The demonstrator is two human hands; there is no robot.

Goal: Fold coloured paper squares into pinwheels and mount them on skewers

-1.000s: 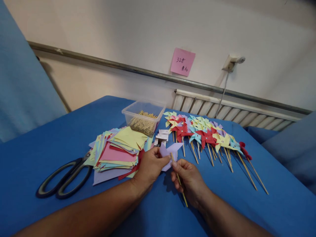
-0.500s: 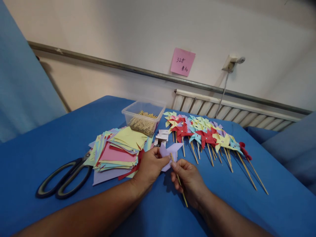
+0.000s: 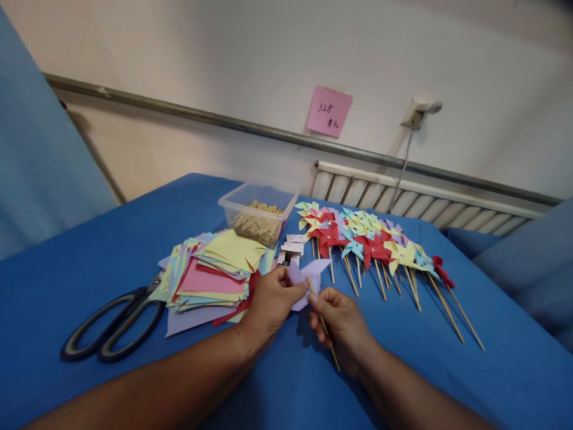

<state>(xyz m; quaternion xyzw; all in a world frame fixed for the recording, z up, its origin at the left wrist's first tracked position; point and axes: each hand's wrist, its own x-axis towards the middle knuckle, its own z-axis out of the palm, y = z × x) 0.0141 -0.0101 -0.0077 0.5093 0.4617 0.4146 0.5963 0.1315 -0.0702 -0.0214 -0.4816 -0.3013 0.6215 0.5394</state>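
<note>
At frame centre, the left hand (image 3: 268, 301) pinches a lilac pinwheel (image 3: 304, 280) while the right hand (image 3: 342, 325) grips a stick (image 3: 323, 325) against it; fastening likely needs steady alignment.

The folded lilac paper pinwheel (image 3: 304, 276) looks matt and smooth, on a thin pale wooden stick (image 3: 323, 325). The blue tablecloth (image 3: 111, 239) is matt woven cloth. The clear plastic box (image 3: 258, 210) is glossy; the black-handled scissors (image 3: 111, 322) show smooth plastic grips.

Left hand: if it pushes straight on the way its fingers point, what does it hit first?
Probably the white clips just beyond the lilac paper that the left hand pinches; further on, the pinwheels. Depth is unclear.
</note>
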